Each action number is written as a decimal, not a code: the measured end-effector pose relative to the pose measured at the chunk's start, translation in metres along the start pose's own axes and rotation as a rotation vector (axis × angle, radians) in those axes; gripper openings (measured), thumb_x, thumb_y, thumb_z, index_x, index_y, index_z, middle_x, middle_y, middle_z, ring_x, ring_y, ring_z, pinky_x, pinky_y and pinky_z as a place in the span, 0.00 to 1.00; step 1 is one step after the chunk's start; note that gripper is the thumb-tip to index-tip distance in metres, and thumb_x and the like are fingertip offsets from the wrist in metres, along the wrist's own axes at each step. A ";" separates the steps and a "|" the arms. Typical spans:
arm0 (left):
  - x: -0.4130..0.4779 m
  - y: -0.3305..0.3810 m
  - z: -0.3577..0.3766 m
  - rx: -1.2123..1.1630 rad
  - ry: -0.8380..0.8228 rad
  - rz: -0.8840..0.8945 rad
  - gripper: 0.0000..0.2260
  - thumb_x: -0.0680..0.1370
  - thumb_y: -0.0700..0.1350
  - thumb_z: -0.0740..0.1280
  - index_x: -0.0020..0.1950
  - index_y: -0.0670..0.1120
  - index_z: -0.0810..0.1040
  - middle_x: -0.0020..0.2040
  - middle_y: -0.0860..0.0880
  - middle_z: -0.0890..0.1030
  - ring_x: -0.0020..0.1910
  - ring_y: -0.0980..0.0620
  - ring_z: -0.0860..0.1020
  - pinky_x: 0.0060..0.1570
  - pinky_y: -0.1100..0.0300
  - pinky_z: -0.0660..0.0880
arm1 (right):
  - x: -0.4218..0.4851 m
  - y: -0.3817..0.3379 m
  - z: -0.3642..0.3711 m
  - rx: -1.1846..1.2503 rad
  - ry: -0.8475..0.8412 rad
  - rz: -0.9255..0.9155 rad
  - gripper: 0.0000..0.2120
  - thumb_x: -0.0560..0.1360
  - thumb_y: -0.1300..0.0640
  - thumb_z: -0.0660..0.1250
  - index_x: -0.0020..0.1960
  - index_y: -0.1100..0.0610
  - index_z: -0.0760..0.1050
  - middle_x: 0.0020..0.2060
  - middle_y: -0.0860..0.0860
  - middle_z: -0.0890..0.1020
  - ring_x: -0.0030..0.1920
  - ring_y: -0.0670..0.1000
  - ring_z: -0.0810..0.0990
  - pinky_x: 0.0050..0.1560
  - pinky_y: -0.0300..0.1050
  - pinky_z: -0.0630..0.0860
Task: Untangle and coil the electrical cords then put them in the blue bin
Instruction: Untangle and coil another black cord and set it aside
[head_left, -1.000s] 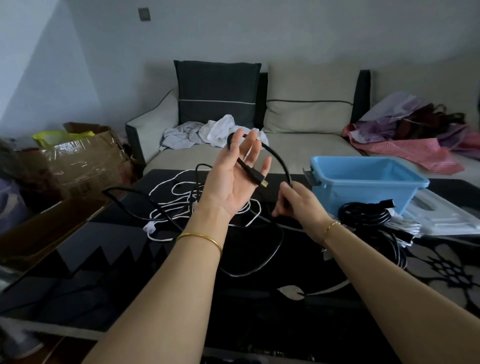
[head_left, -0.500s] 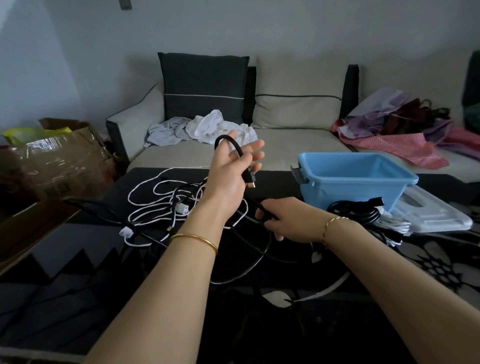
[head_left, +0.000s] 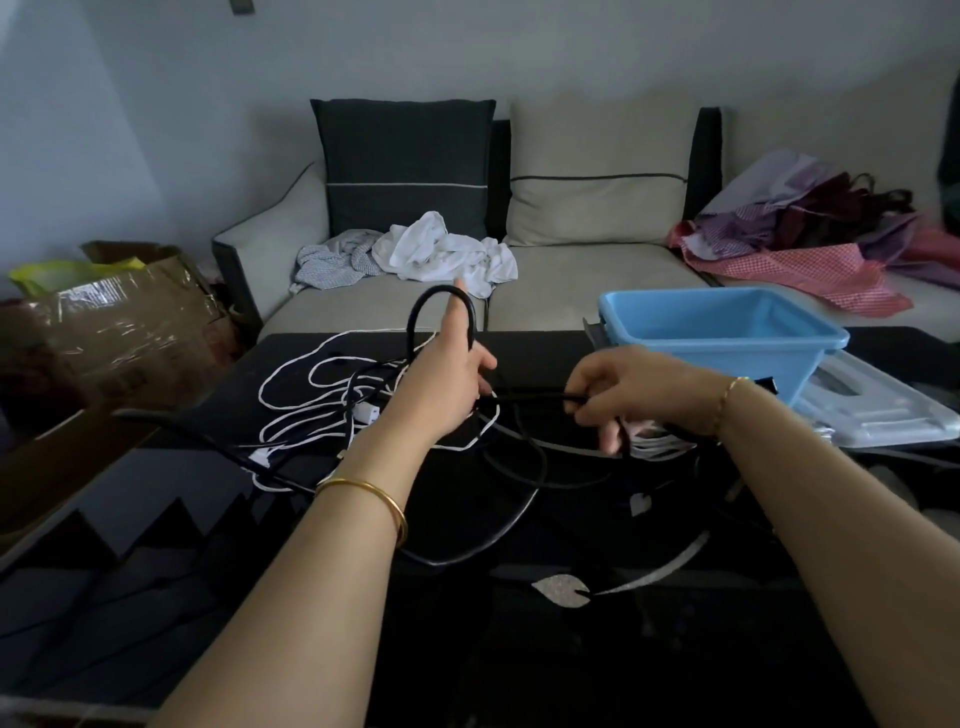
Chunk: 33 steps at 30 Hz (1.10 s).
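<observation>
left hand (head_left: 447, 387) turned, black cord (head_left: 535, 397) looped over

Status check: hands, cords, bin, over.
Left hand holds a black cord loop; right hand pinches the same cord. Blue bin: no cords visible inside. White cord tangled underneath.

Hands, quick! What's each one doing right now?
Left hand: black cord looped over its raised fingers; grip cannot be told.
Right hand: closed, pinching the black cord.
</observation>
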<state>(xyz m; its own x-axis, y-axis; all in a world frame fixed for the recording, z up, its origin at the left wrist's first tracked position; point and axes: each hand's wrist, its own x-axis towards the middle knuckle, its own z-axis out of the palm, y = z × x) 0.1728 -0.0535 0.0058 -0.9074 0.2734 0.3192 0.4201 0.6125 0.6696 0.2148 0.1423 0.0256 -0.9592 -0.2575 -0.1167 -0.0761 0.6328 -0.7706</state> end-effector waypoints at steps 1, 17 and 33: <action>-0.001 0.000 0.001 0.029 -0.041 -0.019 0.33 0.81 0.38 0.54 0.77 0.57 0.40 0.46 0.51 0.80 0.41 0.51 0.80 0.43 0.60 0.74 | 0.000 -0.002 -0.005 -0.044 0.079 -0.030 0.05 0.73 0.69 0.66 0.44 0.60 0.76 0.22 0.51 0.77 0.21 0.45 0.73 0.25 0.33 0.69; -0.016 0.038 -0.015 -0.949 -0.479 -0.172 0.22 0.84 0.52 0.48 0.69 0.40 0.69 0.19 0.52 0.63 0.17 0.59 0.56 0.18 0.67 0.57 | 0.032 0.008 -0.008 0.196 0.895 -0.369 0.05 0.76 0.58 0.66 0.43 0.51 0.79 0.34 0.50 0.78 0.31 0.41 0.73 0.37 0.43 0.76; 0.000 0.047 -0.018 -1.788 -0.174 -0.008 0.21 0.84 0.51 0.48 0.63 0.37 0.70 0.24 0.53 0.69 0.15 0.57 0.62 0.44 0.58 0.80 | 0.017 -0.005 0.075 0.431 0.265 -0.237 0.16 0.80 0.60 0.57 0.67 0.51 0.62 0.33 0.53 0.75 0.25 0.49 0.71 0.30 0.50 0.76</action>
<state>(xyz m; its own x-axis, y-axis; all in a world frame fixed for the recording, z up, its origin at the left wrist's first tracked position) 0.1923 -0.0379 0.0495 -0.8505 0.4141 0.3242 -0.1883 -0.8154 0.5474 0.2199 0.0798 -0.0199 -0.9692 -0.1291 0.2098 -0.2335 0.2097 -0.9495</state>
